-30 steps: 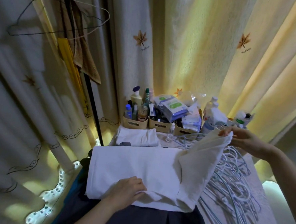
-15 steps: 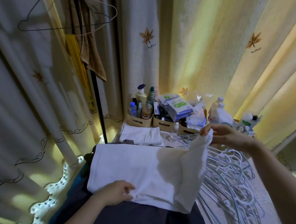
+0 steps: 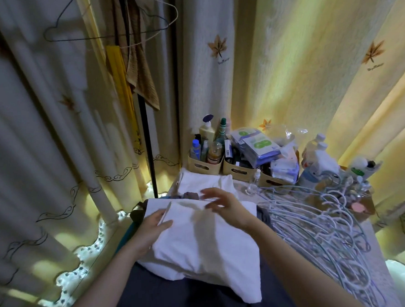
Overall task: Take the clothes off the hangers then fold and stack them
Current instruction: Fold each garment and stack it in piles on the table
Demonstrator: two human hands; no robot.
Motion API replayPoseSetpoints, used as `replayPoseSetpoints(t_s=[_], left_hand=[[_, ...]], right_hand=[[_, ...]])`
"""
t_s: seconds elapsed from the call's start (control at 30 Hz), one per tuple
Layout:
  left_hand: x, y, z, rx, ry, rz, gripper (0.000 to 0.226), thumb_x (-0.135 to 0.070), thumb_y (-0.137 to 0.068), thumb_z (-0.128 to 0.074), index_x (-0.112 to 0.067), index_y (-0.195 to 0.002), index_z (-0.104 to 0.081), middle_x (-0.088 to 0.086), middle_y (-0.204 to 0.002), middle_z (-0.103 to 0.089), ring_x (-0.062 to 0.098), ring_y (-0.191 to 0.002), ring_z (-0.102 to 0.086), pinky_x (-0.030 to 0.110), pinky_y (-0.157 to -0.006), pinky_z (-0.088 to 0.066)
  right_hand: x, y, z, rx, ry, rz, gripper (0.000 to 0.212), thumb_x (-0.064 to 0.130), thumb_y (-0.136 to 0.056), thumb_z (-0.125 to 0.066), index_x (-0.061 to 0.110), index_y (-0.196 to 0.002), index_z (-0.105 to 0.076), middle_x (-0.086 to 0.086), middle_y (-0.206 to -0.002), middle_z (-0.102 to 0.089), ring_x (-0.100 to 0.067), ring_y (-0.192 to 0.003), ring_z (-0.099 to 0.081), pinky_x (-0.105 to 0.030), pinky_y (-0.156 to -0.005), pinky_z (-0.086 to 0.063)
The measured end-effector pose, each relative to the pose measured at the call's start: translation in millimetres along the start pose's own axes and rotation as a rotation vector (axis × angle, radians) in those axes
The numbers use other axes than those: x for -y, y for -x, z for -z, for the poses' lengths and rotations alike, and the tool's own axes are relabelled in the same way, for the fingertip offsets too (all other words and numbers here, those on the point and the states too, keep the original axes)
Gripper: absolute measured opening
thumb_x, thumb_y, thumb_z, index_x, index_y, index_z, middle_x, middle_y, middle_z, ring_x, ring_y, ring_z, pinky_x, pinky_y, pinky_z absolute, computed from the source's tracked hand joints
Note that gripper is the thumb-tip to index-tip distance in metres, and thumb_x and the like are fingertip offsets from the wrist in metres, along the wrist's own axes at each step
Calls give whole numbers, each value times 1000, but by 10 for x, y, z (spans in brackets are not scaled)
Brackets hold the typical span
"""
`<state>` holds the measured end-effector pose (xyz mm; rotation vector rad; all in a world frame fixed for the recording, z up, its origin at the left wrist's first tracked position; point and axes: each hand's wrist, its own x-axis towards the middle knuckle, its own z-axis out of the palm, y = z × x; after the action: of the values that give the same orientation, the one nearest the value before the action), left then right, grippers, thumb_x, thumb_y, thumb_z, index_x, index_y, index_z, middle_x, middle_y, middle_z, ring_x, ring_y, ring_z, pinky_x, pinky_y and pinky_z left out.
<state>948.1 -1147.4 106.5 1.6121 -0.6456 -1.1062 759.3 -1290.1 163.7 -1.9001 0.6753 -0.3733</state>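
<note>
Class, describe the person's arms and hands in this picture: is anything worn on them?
The left arm and right arm are bare to the picture's edge, no sleeves. The left hand and right hand wear no gloves. No watch, bracelet or ring shows, though the right fingers are blurred.

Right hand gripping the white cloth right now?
No, the right hand is open, fingers spread, above the white cloth; the left hand holds its edge.
</note>
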Motion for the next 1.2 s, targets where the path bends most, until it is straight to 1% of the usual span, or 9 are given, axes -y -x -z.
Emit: replayPoseSetpoints(t_s=[0.13,0.33,0.43,0.53,0.63,0.83,1.0,1.1,1.2], left_hand=[[-31,-37,174,-151,22,-119,22,-11,-93,-56,-23,-112,-59,-7,-104,-67,13,-94,-64,21,-69,-48],[91,15,212,-725,-698,-277,36,-8,-82,-67,-12,-116,-56,8,-115,-60,32,-107,-53,44,-87,-42],[143,60,-84,-359,-775,-521,30,-13,-82,-68,-33,-99,-55,-10,-96,-56,6,-86,-55,31,-73,-48],[223,25,-304,110,-674,-273,36,-34,-90,-60,-46,-122,-45,-17,-97,-52,-1,-74,-54,20,-69,-46],[189,-128,-362,225,-675,-92,51,-43,-93,-52,-33,-139,-33,-6,-112,-50,3,-91,-56,22,-80,-45],[-278,-170,-57,410,-111,285,66,-79,-79,-33,-36,-126,-52,-1,-120,-65,20,-108,-62,32,-86,-49],[-374,-120,249,229,-95,98,66,-60,-56,-81,-28,-110,-63,-1,-105,-73,19,-101,-67,39,-92,-52],[-117,-223,380,-85,-62,72,33,-16,-83,-72,-7,-114,-63,11,-105,-69,24,-97,-64,37,-84,-53],[147,-286,511,-225,167,147,25,-6,-89,-62,1,-113,-61,12,-94,-68,24,-85,-64,30,-69,-50]], right_hand=[[-714,354,363,-501,67,-253,2,-1,-88,-58,0,-88,-57,-10,-82,-56,-20,-76,-52,-30,-65,-40],[-1263,671,168,-237,57,-540,47,24,-92,-62,11,-54,-36,-6,-52,-32,-12,-49,-28,-28,-52,-24],[-1353,751,-37,-256,-193,-651,37,34,-92,-58,7,-69,-46,-6,-60,-38,-15,-58,-36,-32,-62,-31],[-1214,844,-59,-230,-384,-628,29,38,-86,-63,11,-95,-57,-2,-80,-62,-13,-68,-61,-27,-62,-47],[-916,864,-58,-130,-564,-557,44,20,-81,-73,27,-120,-51,-1,-114,-68,-16,-97,-69,-25,-70,-55],[-29,486,-494,-18,-445,-333,54,9,-86,-67,10,-130,-36,-14,-109,-64,-19,-90,-66,-28,-73,-55],[227,133,-1071,275,-241,-264,79,16,-86,-67,36,-143,-15,2,-89,-60,-8,-75,-62,-20,-72,-53],[65,56,-1180,-44,-220,-289,34,6,-91,-54,20,-123,-50,-4,-88,-60,-10,-64,-61,-18,-60,-50],[-270,101,-1157,-431,-172,-427,14,20,-87,-65,16,-88,-52,2,-78,-57,-15,-73,-57,-22,-66,-46]])
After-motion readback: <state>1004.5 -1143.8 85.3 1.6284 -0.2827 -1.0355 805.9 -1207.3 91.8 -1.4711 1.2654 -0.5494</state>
